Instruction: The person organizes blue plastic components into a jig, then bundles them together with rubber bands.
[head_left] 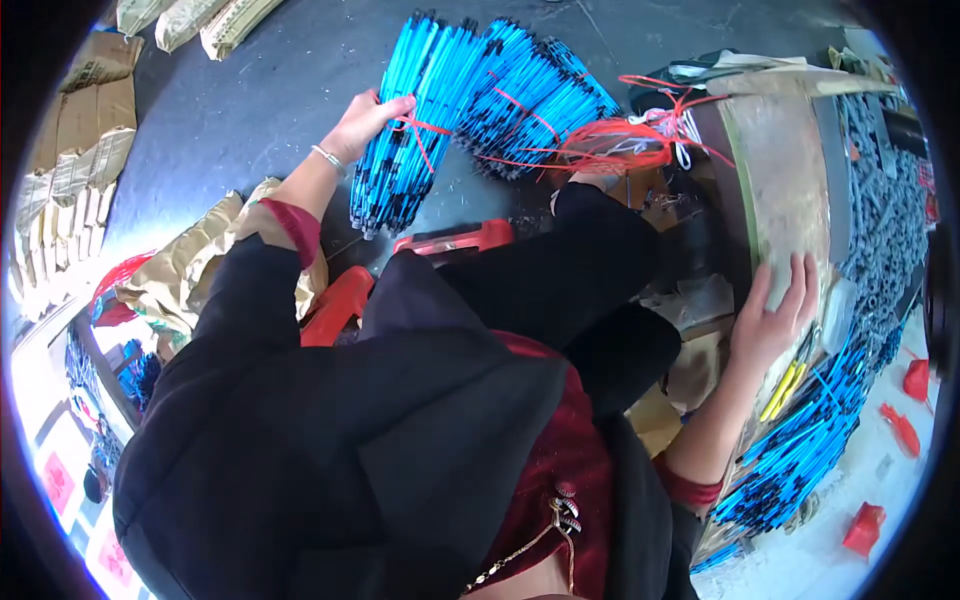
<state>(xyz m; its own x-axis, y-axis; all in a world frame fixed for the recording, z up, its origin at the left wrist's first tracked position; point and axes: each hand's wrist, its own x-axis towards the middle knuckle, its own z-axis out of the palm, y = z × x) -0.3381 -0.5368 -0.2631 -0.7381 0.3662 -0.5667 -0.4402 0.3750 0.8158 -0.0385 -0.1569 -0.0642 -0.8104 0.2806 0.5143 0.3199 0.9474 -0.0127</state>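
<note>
My left hand (368,122) is closed on a bundle of thin blue rods with black ends (418,100), tied round with red string. The bundle stands tilted over the dark floor. Beside it to the right are more bundles of blue rods (515,95), also bound with red string. My right hand (775,312) lies on the worn work table (780,160) with its fingers stretched out, holding nothing. Near its wrist are yellow-handled pliers (783,390) and a pile of loose blue rods (800,440).
Tangled red and white strings (630,140) hang by the table's far end. Grey fittings (880,220) are heaped along the table's right side. Red plastic pieces (470,238) show beside my legs. Long paper-wrapped packs (70,210) are stacked at the left, near crumpled brown paper (190,260).
</note>
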